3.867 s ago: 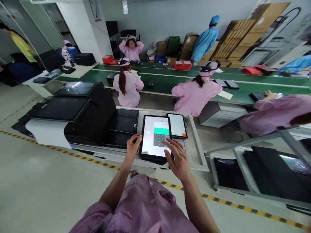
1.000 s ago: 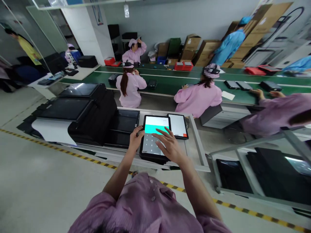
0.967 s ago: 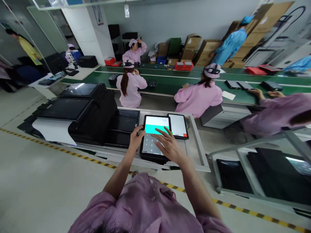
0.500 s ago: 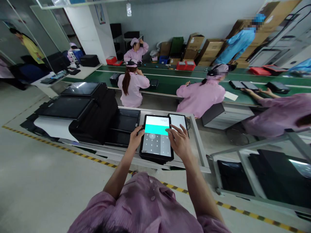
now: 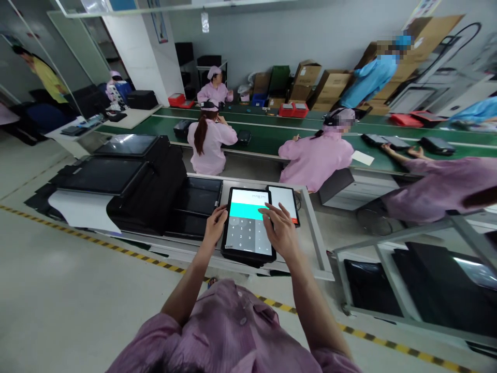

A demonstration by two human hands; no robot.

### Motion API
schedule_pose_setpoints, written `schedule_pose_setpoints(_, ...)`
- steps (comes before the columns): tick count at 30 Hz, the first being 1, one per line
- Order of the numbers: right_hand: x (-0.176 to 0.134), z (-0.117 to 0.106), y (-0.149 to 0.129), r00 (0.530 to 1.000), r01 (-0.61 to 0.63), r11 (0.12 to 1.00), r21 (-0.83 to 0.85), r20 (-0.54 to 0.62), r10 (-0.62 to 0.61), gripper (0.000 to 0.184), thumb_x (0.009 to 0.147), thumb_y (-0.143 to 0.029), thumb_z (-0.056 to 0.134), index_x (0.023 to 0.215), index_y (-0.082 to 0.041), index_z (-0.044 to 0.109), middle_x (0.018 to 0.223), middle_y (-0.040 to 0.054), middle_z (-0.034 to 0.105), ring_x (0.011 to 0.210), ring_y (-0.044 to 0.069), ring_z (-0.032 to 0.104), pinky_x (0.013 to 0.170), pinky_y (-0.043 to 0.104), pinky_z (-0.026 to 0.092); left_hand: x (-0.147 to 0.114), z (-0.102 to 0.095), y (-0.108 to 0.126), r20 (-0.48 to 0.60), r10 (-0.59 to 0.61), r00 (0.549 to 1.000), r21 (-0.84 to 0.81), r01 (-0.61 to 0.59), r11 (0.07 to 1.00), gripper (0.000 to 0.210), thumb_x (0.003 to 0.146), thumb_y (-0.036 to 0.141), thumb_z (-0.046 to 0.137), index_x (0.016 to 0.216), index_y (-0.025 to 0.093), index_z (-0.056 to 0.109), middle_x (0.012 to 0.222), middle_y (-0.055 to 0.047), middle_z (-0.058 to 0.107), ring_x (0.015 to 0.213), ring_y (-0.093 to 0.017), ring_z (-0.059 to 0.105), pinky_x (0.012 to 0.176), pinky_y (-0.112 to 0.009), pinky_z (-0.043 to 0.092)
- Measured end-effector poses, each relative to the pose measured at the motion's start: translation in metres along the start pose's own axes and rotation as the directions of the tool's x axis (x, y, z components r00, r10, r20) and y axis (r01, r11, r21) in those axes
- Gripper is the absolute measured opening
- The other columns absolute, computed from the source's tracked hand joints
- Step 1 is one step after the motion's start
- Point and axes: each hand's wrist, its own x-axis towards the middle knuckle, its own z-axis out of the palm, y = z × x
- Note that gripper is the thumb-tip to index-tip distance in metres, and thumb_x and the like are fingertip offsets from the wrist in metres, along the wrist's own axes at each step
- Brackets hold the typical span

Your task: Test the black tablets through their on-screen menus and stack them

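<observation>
A black-framed tablet (image 5: 241, 229) with a calculator on its lit screen lies on top of a dark stack on a pale cart. Its display is white with a teal band below and grey number keys. At the tablet's left edge, the fingers of my left hand (image 5: 215, 228) are bent against the frame, gripping it. Over the screen's right side is my right hand (image 5: 281, 231), fingers apart, with a fingertip at the teal band. Whether that fingertip touches the glass I cannot tell. Beside my right hand sits a second tablet (image 5: 282, 198) with a white screen.
To the left, stacked black devices (image 5: 103, 173) and a black tray (image 5: 200, 191) share the cart. A metal rack (image 5: 392, 280) stands at the right. Beyond, co-workers sit along a green conveyor (image 5: 151, 124). Yellow-black tape (image 5: 135, 258) marks the floor.
My right fingertip has moved leftward from the screen's right edge onto the teal band. The calculator's number line has grown longer, and the highlight on a key is gone. The view has shifted slightly.
</observation>
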Motion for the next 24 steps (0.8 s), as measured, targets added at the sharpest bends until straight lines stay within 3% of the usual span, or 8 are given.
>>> schedule_pose_setpoints(4, 0.000, 0.000, -0.005, 0.999, -0.035, 0.997, 0.075, 0.017, 0.034, 0.028, 0.115, -0.035, 0.048, 0.130, -0.029, 0.070, 0.127, 0.0061, 0.082, 0.135, 0.031, 0.071, 0.128, 0.066, 0.042, 0.000, -0.001, -0.001, 0.006, 0.023, 1.000, 0.033, -0.024, 0.999, 0.036, 0.092, 0.053, 0.075, 0.101, 0.020, 0.085, 0.134, -0.014, 0.078, 0.130, -0.031, 0.071, 0.116, -0.045, 0.053)
schedule_pose_setpoints(8, -0.001, -0.006, -0.011, 0.966, -0.205, 0.951, 0.230, -0.109, 0.234, 0.037, 0.115, -0.041, 0.043, 0.142, -0.029, 0.064, 0.139, 0.0107, 0.077, 0.134, 0.030, 0.071, 0.116, 0.053, 0.057, -0.002, -0.002, -0.003, 0.017, 0.046, 0.999, 0.067, -0.047, 0.997, 0.035, 0.096, 0.052, 0.071, 0.106, 0.021, 0.085, 0.137, -0.013, 0.077, 0.131, -0.030, 0.071, 0.116, -0.044, 0.052)
schedule_pose_setpoints(11, 0.002, -0.001, -0.011, 0.927, -0.253, 0.913, 0.320, -0.189, 0.323, 0.039, 0.115, -0.044, 0.044, 0.144, -0.026, 0.063, 0.138, 0.0136, 0.076, 0.133, 0.030, 0.071, 0.108, 0.048, 0.061, -0.002, -0.002, -0.002, 0.018, 0.045, 0.999, 0.072, -0.046, 0.996, 0.035, 0.096, 0.052, 0.071, 0.104, 0.021, 0.085, 0.136, -0.013, 0.077, 0.130, -0.029, 0.071, 0.116, -0.043, 0.052)
schedule_pose_setpoints(17, 0.012, 0.016, -0.004, 0.929, -0.265, 0.903, 0.339, -0.162, 0.333, 0.040, 0.113, -0.048, 0.046, 0.141, -0.027, 0.065, 0.138, 0.0132, 0.076, 0.131, 0.031, 0.071, 0.112, 0.053, 0.058, -0.002, -0.002, 0.001, 0.024, 0.031, 0.999, 0.071, -0.032, 0.997, 0.035, 0.095, 0.053, 0.072, 0.101, 0.021, 0.085, 0.135, -0.013, 0.077, 0.129, -0.028, 0.071, 0.114, -0.040, 0.053)
schedule_pose_setpoints(24, 0.019, 0.017, 0.000, 0.946, -0.245, 0.939, 0.241, -0.151, 0.286, 0.037, 0.114, -0.045, 0.044, 0.133, -0.027, 0.070, 0.137, 0.0108, 0.076, 0.142, 0.030, 0.062, 0.123, 0.057, 0.049, -0.003, -0.004, -0.001, 0.040, 0.033, 0.999, 0.093, -0.036, 0.995, 0.039, 0.098, 0.056, 0.069, 0.105, 0.022, 0.085, 0.141, -0.013, 0.074, 0.132, -0.028, 0.069, 0.115, -0.042, 0.052)
